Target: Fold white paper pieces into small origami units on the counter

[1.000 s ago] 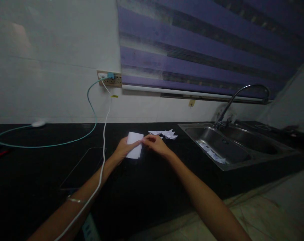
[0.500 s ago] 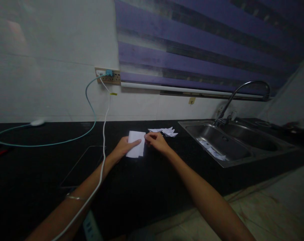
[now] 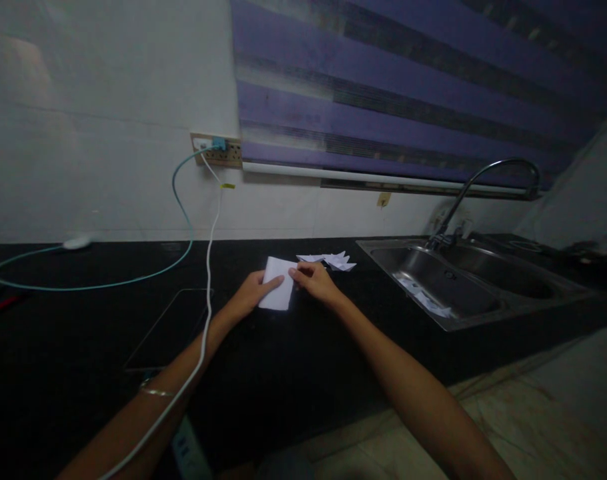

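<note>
A small folded sheet of white paper [image 3: 277, 295] is held between my two hands above the black counter. My left hand [image 3: 251, 291] grips its left side, with the thumb lying across the front face. At the upper right edge, my right hand [image 3: 315, 280] pinches the paper between thumb and fingers. The fingers behind the sheet are hidden. Just beyond my right hand, several pointed folded paper pieces [image 3: 339, 261] lie on the counter.
A steel sink [image 3: 446, 325] with a curved faucet [image 3: 463, 190] is on the right; white paper pieces [image 3: 423, 297] lie along its near rim. A white cable [image 3: 208, 293] hangs across my left forearm. A dark flat tablet-like object [image 3: 171, 333] rests at left.
The paper has shifted slightly right and tilted. Its layers, offset at the lower right before, now line up more closely. My right thumb has moved onto the paper's edge.
</note>
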`<state>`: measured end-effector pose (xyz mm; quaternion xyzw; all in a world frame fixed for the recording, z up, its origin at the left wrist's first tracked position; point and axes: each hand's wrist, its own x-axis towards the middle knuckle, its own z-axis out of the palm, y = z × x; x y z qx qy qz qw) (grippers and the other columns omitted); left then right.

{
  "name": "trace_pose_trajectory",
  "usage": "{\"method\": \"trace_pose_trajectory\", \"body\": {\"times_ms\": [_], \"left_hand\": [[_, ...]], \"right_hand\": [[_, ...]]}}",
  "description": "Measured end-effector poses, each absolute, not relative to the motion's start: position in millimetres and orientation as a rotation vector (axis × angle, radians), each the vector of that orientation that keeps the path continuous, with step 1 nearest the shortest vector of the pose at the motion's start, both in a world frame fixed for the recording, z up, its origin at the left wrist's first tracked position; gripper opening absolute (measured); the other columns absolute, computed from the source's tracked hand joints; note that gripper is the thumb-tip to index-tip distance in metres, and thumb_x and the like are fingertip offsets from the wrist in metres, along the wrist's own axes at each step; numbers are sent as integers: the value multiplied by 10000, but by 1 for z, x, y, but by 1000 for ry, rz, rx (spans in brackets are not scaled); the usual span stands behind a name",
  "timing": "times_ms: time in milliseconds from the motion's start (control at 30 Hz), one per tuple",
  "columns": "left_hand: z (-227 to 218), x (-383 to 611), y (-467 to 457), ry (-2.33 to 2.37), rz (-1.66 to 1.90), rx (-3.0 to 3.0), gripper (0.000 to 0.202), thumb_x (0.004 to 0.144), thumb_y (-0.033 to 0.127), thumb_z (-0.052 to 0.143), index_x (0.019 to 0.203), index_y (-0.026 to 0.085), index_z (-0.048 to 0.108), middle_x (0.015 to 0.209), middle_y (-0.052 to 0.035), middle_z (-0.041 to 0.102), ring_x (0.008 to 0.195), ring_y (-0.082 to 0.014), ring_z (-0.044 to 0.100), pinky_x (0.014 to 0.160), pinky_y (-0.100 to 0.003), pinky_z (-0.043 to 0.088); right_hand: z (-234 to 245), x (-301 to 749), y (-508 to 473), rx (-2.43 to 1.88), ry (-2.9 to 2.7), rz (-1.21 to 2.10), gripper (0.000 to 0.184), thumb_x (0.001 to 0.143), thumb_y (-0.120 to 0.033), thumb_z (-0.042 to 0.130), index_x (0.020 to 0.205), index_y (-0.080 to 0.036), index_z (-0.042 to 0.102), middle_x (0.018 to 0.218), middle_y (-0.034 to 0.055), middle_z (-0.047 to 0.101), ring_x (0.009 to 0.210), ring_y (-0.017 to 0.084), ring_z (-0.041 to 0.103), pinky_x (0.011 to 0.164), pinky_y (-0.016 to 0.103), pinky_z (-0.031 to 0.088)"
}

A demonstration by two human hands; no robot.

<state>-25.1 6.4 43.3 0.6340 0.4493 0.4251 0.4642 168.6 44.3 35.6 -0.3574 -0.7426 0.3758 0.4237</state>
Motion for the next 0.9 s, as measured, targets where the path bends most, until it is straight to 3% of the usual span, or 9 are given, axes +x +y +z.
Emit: {"method": "trace_pose_trajectory", "body": {"times_ms": [467, 900], "left_hand": [[45, -22, 6, 1249, 1183, 1683, 266, 811, 358, 692, 877, 101, 715, 794, -89, 730, 635, -175, 637, 547, -251, 476], [48, -25, 5, 1157, 1166, 1699, 246, 836, 343, 664, 795, 104, 706, 718, -73, 722, 587, -149, 630, 522, -230, 464]], "right_hand": [[38, 167, 41, -862, -1839, 968, 367, 867, -511, 594, 709, -179, 605, 643, -2, 583, 590, 126, 528, 612, 274, 431], [38, 171, 44, -848, -1855, 928, 398, 827, -491, 651, 607, -162, 606, 572, -2, 569, 552, 114, 511, 568, 256, 385]]}}
